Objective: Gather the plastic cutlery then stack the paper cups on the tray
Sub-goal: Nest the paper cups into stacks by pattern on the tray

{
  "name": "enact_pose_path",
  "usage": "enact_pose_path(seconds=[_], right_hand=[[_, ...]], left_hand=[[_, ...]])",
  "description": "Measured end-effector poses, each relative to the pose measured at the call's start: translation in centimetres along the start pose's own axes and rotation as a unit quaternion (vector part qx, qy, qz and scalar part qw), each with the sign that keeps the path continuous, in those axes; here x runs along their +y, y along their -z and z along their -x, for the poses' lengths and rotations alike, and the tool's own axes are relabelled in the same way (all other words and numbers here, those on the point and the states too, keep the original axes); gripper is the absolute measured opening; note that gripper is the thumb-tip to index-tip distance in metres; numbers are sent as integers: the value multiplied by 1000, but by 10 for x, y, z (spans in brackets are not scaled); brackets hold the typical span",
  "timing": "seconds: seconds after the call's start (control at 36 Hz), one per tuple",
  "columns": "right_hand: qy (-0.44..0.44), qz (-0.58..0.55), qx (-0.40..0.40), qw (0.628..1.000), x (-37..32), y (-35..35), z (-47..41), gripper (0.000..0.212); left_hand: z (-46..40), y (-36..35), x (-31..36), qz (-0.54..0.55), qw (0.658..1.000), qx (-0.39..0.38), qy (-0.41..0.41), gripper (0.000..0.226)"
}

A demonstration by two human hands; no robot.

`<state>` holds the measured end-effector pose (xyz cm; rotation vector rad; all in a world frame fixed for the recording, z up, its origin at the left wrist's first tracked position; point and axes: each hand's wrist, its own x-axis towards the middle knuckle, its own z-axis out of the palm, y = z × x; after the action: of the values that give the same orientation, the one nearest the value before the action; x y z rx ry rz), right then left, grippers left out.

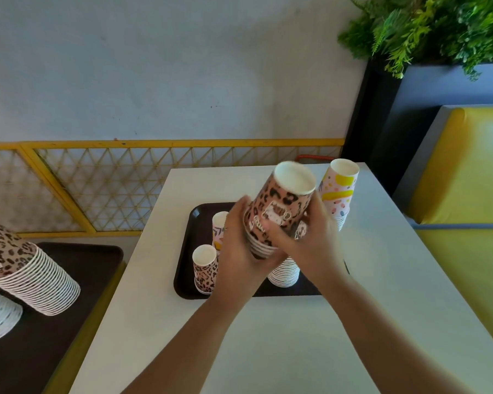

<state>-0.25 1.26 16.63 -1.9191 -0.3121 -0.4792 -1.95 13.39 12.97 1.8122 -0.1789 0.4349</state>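
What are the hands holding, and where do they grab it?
Both hands, left hand and right hand, hold a short stack of leopard-print cups around its lower rims, above the tray.

A yellow lattice fence (120,189) runs along the pale wall (160,66), up and left of the fingers; a leafy plant (427,27) sits high to their right in a dark planter (382,115); a yellow bench seat (467,172) lies right of them.
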Motion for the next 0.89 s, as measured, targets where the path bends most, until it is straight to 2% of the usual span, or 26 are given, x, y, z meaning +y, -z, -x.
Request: enact_pose_path(seconds=[0.08,0.22,0.39,0.5,0.69,0.89], right_hand=[[17,-16,53,998,-8,11,-16,72],[30,4,116,993,-10,22,-38,74],[-4,64,90,994,21,8,-40,74],[-17,92,60,994,45,-1,-33,72],[-37,116,15,992,75,-12,-23,73],[-28,128,12,991,86,-14,-17,71]], left_hand=[[-5,0,-2,38,999,-6,-7,91],[-12,-9,0,51,993,17,106,73],[-21,-32,-4,109,967,-11,228,67],[-23,-43,-3,147,952,-14,268,38],[-25,-57,-28,142,948,-23,284,39],[-21,-61,-28,132,952,-27,275,38]])
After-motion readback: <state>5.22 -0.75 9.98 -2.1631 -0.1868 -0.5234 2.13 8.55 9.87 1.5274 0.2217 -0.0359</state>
